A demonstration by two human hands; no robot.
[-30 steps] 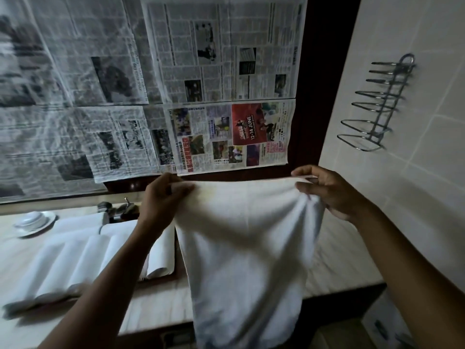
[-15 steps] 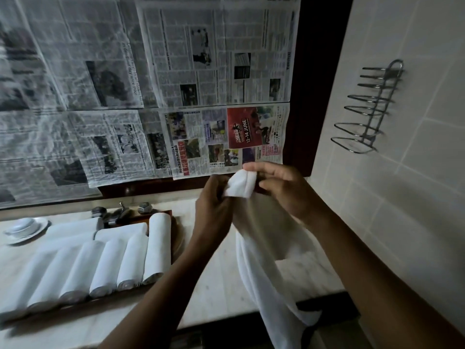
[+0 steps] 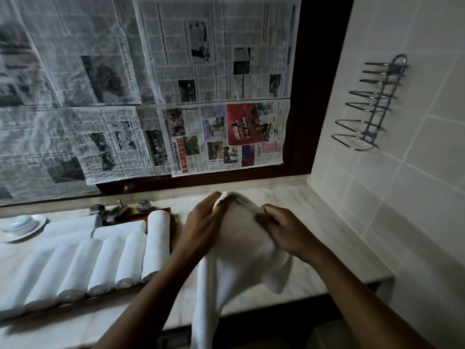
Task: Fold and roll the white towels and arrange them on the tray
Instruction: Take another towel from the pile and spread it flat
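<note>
Loose towel (image 3: 241, 250) is up in the air betw both hands, over the table (image 3: 332, 238), just R of the tray (image 3: 137, 217). L hand (image 3: 201, 227) pinches the top corner. R hand (image 3: 284, 235) has fingers curled into the bunched cloth opp. Hands are close together w/ the cloth draped betw them, and the long tail hangs past the table's front edge. Looks like mid lengthwise fold, not yet flat.

To do it well: match corners & edges before letting go. The R side looks bunched, so pull it taut first. Then lay it on bare marble, smooth w/ a flat palm, and roll tight from one short end so it matches the rolled towels (image 3: 108, 263) lined up on the tray. Can't tell where a free slot is. Risk: a loose fold gives a fat, uneven roll.
</note>
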